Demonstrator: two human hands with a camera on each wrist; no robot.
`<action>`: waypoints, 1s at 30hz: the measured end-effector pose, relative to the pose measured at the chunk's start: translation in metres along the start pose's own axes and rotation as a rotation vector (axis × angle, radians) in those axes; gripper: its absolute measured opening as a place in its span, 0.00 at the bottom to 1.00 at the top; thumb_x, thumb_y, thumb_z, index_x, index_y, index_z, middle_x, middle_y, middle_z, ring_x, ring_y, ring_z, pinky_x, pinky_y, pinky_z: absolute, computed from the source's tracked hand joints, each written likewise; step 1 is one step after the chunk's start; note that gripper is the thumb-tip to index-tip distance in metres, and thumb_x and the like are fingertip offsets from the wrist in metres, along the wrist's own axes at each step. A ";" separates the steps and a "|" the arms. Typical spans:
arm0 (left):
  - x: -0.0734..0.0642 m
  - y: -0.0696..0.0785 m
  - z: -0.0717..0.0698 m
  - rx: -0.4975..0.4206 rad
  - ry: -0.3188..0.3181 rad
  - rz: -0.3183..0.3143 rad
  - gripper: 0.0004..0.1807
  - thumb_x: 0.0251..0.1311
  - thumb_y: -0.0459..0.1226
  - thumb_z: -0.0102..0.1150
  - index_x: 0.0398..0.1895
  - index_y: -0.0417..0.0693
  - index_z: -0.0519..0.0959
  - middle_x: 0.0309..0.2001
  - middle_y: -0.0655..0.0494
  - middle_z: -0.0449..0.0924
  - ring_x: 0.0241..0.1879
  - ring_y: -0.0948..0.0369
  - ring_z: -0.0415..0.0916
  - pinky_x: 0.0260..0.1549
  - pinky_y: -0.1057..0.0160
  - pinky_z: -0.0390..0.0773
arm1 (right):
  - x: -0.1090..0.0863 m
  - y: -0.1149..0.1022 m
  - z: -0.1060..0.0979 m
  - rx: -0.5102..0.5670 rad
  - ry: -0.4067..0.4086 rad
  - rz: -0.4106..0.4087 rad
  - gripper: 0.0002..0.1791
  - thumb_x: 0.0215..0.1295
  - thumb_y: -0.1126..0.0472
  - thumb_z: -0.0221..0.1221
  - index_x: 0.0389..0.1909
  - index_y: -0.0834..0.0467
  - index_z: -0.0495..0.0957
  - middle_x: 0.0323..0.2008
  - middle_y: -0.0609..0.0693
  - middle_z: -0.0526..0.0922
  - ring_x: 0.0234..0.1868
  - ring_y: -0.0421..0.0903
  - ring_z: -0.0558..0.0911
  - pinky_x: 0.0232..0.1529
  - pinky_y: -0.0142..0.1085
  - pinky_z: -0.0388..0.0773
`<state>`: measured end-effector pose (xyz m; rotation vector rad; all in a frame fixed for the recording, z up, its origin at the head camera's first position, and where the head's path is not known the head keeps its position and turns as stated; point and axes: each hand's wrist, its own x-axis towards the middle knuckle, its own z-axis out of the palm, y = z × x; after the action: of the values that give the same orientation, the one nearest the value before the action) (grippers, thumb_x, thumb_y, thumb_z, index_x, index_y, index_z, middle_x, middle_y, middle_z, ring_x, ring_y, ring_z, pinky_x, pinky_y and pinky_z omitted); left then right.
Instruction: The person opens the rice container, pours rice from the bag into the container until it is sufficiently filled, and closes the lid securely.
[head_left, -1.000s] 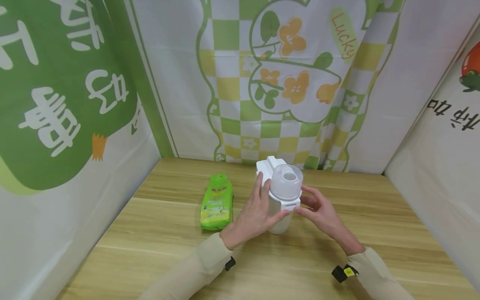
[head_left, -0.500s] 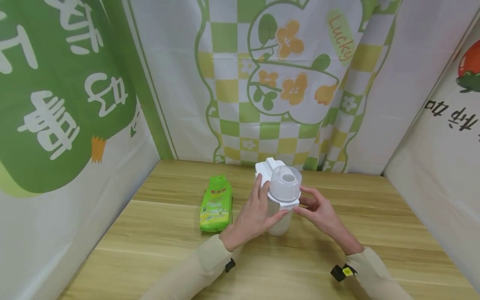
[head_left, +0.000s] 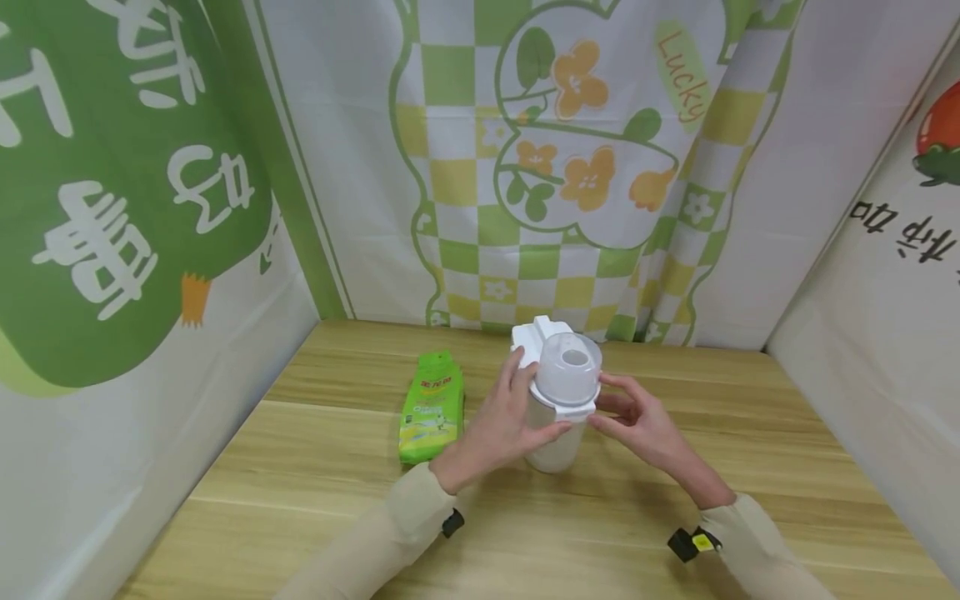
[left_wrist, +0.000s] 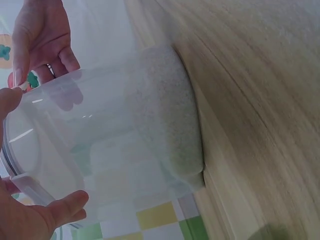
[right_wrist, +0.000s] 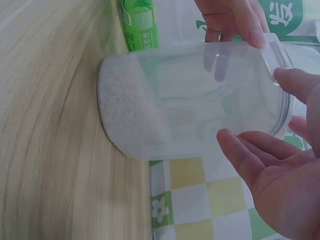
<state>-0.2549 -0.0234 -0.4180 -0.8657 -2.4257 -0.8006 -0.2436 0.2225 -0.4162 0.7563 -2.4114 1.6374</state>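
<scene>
A translucent storage container (head_left: 553,450) stands upright on the table, its white lid (head_left: 528,337) topped by a clear round cap (head_left: 566,371). Pale, rice-like grain (right_wrist: 125,97) fills its bottom part. My left hand (head_left: 497,427) holds the container's left side, fingers by the lid and thumb at the front. From the right, my right hand (head_left: 647,429) holds the upper rim, its thumb at the white front latch (head_left: 575,413). In the right wrist view its fingers (right_wrist: 245,155) lie along the container wall. Both thumbs are close to the latch.
A green printed bag (head_left: 432,408) lies on the wooden table (head_left: 315,467) left of the container. A curtain with green and yellow checks (head_left: 465,208) hangs behind the table. Printed cloth walls (head_left: 247,358) stand at both sides.
The front latch showed a slot one second ago and now shows a flatter face, lying closer to the container. My left hand has shifted slightly left. The right hand has barely moved.
</scene>
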 end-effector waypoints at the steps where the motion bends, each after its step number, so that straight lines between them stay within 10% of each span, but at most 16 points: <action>1: 0.000 0.000 -0.001 -0.009 -0.002 -0.001 0.48 0.52 0.60 0.67 0.68 0.42 0.61 0.73 0.33 0.51 0.67 0.41 0.66 0.60 0.46 0.75 | 0.000 0.000 -0.001 -0.001 -0.005 -0.011 0.30 0.62 0.69 0.64 0.65 0.63 0.66 0.57 0.72 0.77 0.51 0.28 0.81 0.47 0.30 0.82; 14: -0.001 -0.004 -0.008 -0.032 -0.039 0.006 0.46 0.52 0.60 0.68 0.65 0.41 0.64 0.74 0.38 0.52 0.62 0.45 0.72 0.57 0.49 0.78 | 0.012 -0.001 -0.020 0.034 -0.016 0.047 0.24 0.78 0.60 0.46 0.69 0.65 0.60 0.51 0.75 0.79 0.43 0.48 0.88 0.40 0.48 0.86; 22: -0.003 -0.005 -0.009 -0.015 -0.056 0.025 0.45 0.53 0.60 0.66 0.64 0.39 0.65 0.73 0.39 0.53 0.61 0.47 0.73 0.56 0.51 0.79 | 0.026 -0.007 -0.025 -0.032 0.020 0.071 0.25 0.76 0.58 0.49 0.68 0.65 0.63 0.58 0.73 0.75 0.47 0.30 0.81 0.46 0.49 0.84; 30: -0.003 -0.005 -0.011 -0.022 -0.048 0.037 0.43 0.54 0.59 0.65 0.63 0.40 0.64 0.73 0.40 0.55 0.64 0.48 0.70 0.58 0.52 0.78 | 0.044 -0.007 -0.024 -0.050 -0.029 0.062 0.24 0.74 0.56 0.53 0.67 0.58 0.67 0.62 0.64 0.75 0.55 0.38 0.79 0.49 0.35 0.81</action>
<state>-0.2542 -0.0347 -0.4135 -0.9460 -2.4395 -0.8034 -0.2825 0.2279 -0.3837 0.7083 -2.5103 1.5915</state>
